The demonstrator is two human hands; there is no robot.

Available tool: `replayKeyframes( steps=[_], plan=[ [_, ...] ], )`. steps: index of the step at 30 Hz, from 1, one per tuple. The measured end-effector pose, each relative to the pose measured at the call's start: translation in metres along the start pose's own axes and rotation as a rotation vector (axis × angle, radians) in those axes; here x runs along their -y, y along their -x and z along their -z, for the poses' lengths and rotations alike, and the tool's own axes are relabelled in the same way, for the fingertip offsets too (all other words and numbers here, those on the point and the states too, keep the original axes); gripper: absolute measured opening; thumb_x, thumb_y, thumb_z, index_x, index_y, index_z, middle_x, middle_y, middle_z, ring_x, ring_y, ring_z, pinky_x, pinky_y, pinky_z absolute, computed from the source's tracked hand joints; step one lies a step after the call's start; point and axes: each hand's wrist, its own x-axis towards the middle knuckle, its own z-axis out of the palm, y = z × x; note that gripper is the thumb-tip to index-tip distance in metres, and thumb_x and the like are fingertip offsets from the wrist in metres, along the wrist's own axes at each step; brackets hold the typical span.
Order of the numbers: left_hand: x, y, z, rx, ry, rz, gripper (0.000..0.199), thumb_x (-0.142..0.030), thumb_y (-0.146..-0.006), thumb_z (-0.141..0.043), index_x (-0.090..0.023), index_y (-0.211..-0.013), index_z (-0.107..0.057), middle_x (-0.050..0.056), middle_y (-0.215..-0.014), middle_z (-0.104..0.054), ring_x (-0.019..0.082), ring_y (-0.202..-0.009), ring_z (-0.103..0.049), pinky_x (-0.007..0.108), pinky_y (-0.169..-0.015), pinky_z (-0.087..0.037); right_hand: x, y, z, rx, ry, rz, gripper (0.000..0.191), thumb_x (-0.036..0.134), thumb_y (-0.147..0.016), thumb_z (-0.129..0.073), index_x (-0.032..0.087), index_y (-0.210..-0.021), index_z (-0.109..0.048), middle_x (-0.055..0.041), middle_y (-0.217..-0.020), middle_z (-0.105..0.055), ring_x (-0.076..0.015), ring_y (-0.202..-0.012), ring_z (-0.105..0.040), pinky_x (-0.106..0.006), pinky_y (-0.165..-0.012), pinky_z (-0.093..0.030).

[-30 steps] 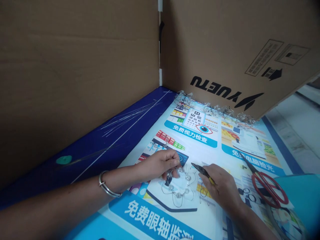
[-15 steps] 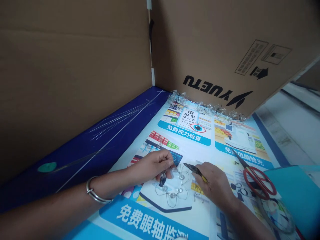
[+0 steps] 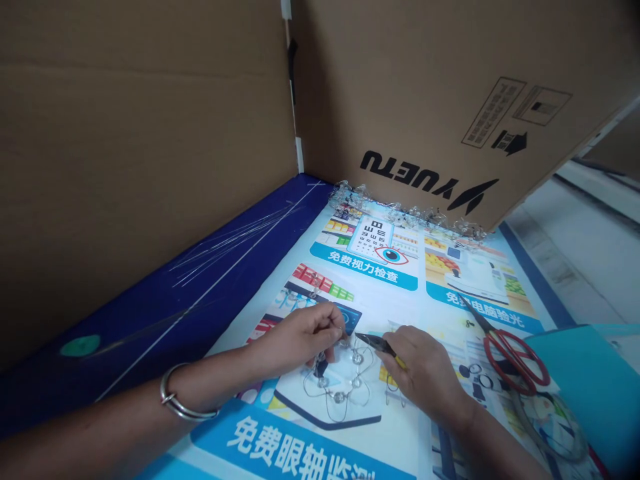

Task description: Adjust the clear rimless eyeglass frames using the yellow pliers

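Across a printed poster [image 3: 410, 437], a loop of wire strung with clear beads, the beaded wire piece [image 3: 357, 358], is held just above the lower middle of the sheet. Its upper edge is pinched by the left hand [image 3: 300, 337], whose fingers [image 3: 333, 328] are pressed together on the wire. A metal bangle [image 3: 185, 405] is worn on that wrist. Pliers with a yellow handle [image 3: 383, 347] are gripped in the right hand [image 3: 425, 373], with the fingers closed around the handle. Their narrow black tips are pointed at the beaded wire piece and are seen just beside it, close to the left hand.

Chinese headings are readable on blue bands of the poster: 免费视力检查 [image 3: 363, 263] under an eye chart [image 3: 377, 237], 免费电脑验光 [image 3: 484, 308], and 免费眼轴监测 [image 3: 295, 443] along the near edge. "YUETU" and a logo are printed upside down on a cardboard panel [image 3: 425, 87].

Room is bounded by that panel and a second cardboard panel [image 3: 140, 133] at the far side and left. A dark blue strip [image 3: 175, 287] runs along the left edge, with thin wires [image 3: 235, 243] lying on it. A row of clear beaded pieces [image 3: 400, 215] is gathered along the far edge of the poster. Red-handled scissors [image 3: 513, 360] lie to the right of the right hand, beside a teal folder [image 3: 585, 380].
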Motion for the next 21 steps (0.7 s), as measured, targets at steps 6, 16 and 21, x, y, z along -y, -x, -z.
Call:
replayKeyframes(
  steps=[6,16,21],
  plan=[
    [-0.0009,-0.0010,-0.0010,0.003,-0.061,0.004,0.009,-0.027,-0.085,-0.047,-0.018,-0.084,-0.049,-0.003,-0.062,-0.053,0.011,-0.057,-0.054,0.016,-0.041,-0.034,0.0006,0.0003,-0.0007,0.005,-0.015,-0.005,0.016,0.029,-0.086,-0.047,0.017,-0.090,-0.058,-0.0051,-0.079,-0.056,-0.0185,-0.075,-0.050,-0.029,-0.066,-0.037],
    [0.0070,-0.0048,-0.0035,-0.068,-0.201,-0.062,0.011,-0.025,-0.081,-0.052,-0.017,-0.075,-0.049,-0.007,-0.057,-0.043,0.008,-0.050,-0.041,0.018,-0.046,-0.030,-0.0003,0.0002,-0.0015,0.034,-0.031,-0.025,0.015,0.030,-0.087,-0.048,0.018,-0.090,-0.057,-0.0047,-0.080,-0.056,-0.0181,-0.076,-0.050,-0.028,-0.067,-0.036],
    [0.0080,-0.0054,-0.0047,-0.085,-0.261,-0.101,0.009,-0.022,-0.081,-0.051,-0.017,-0.073,-0.049,-0.006,-0.059,-0.041,0.008,-0.053,-0.037,0.020,-0.049,-0.027,0.0019,0.0000,-0.0019,0.032,-0.035,-0.018,0.015,0.030,-0.086,-0.048,0.019,-0.090,-0.057,-0.0039,-0.080,-0.056,-0.0178,-0.075,-0.049,-0.028,-0.065,-0.034]
  ],
)
